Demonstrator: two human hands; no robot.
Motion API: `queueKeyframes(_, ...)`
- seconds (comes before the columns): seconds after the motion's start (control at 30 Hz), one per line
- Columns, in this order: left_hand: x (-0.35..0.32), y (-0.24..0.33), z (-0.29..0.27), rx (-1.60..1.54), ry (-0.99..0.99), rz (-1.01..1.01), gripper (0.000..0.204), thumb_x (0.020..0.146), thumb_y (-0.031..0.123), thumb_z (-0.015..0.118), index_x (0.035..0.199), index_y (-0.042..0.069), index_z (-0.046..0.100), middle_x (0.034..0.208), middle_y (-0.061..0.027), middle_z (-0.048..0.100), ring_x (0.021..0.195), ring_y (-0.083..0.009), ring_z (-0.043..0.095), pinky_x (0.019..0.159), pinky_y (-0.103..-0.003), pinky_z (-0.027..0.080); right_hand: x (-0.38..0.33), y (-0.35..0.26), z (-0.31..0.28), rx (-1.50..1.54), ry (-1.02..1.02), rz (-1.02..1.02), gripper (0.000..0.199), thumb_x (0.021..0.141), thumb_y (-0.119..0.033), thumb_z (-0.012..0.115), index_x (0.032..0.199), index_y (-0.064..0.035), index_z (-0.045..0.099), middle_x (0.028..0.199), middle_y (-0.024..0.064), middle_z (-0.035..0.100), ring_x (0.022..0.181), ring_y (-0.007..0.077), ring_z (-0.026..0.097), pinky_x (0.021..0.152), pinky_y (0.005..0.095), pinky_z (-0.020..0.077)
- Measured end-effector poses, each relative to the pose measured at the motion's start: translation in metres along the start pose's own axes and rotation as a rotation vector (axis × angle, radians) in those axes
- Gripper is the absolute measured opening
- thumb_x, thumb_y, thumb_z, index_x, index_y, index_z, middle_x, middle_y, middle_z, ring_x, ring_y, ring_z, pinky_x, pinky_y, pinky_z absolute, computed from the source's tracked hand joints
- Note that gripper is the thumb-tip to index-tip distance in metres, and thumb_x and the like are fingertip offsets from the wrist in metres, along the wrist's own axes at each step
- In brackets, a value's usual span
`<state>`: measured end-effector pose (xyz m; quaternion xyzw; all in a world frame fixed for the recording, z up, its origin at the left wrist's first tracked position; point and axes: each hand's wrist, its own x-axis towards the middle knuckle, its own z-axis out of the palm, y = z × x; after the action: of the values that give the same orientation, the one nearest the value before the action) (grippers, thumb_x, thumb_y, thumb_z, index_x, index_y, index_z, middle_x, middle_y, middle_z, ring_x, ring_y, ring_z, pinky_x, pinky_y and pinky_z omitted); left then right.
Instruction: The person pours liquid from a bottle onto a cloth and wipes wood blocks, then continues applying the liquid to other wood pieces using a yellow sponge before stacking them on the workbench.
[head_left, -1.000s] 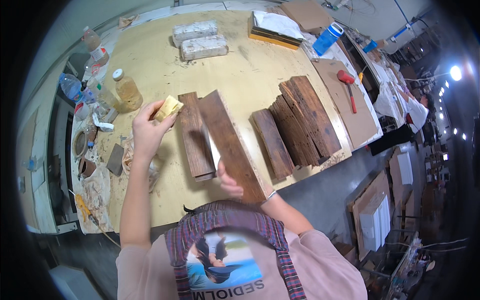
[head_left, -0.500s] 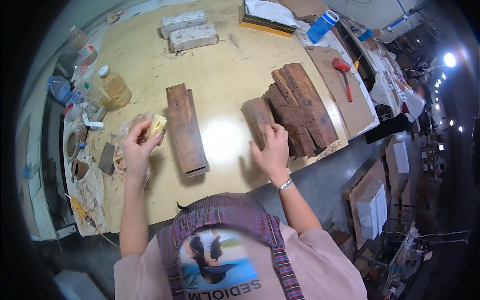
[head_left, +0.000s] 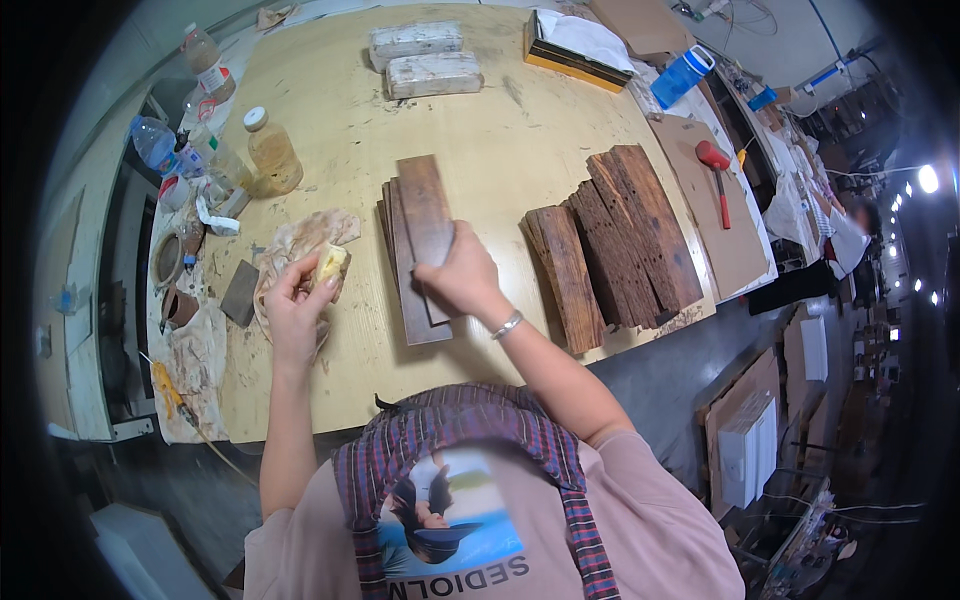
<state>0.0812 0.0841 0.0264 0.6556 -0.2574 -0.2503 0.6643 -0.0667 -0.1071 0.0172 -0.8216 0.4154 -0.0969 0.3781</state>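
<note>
My right hand (head_left: 461,277) grips a dark brown wooden plank (head_left: 424,210), holding it over a second dark plank (head_left: 408,300) that lies flat on the tan workbench (head_left: 330,110). My left hand (head_left: 292,310) holds a small yellow sponge (head_left: 330,266) just left of the planks, above a crumpled stained rag (head_left: 305,238). To the right, a pile of several rough brown planks (head_left: 620,235) lies near the bench's front right corner.
Plastic bottles (head_left: 272,150) and small jars stand along the left edge. Two pale blocks (head_left: 432,72) lie at the far side, with a flat tray (head_left: 575,45) and a blue bottle (head_left: 680,75). A red-handled hammer (head_left: 716,170) rests on cardboard at the right.
My right hand left the pile at the right and now grips a plank over the one in the middle. My left hand with the sponge stayed beside the rag.
</note>
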Motion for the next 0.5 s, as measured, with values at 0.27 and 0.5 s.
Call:
queueKeyframes(0.27, -0.035, 0.029, 0.066, 0.475, -0.196, 0.584, 0.047, 0.067, 0.015, 0.079, 0.11, 0.002, 0.066, 0.091, -0.0127, 0.063, 0.085, -0.0283, 0.061, 0.077, -0.037, 0.051, -0.017, 0.026, -0.033, 1.187, -0.203, 0.03, 0.031, 0.092, -0.008, 0.059, 0.12, 0.004, 0.051, 0.103, 0.0116, 0.065, 0.089, 0.0158, 0.066, 0.079, 0.031, 0.0553)
queueKeyframes(0.5, 0.021, 0.044, 0.073, 0.588, -0.102, 0.763, 0.043, 0.066, 0.016, 0.075, 0.108, 0.005, 0.068, 0.094, -0.0141, 0.065, 0.086, -0.0305, 0.064, 0.076, -0.04, 0.052, -0.048, 0.01, -0.043, 1.23, -0.361, -0.094, 0.036, 0.094, -0.008, 0.058, 0.126, 0.0031, 0.047, 0.11, 0.0127, 0.065, 0.094, 0.0166, 0.067, 0.084, 0.0306, 0.0557)
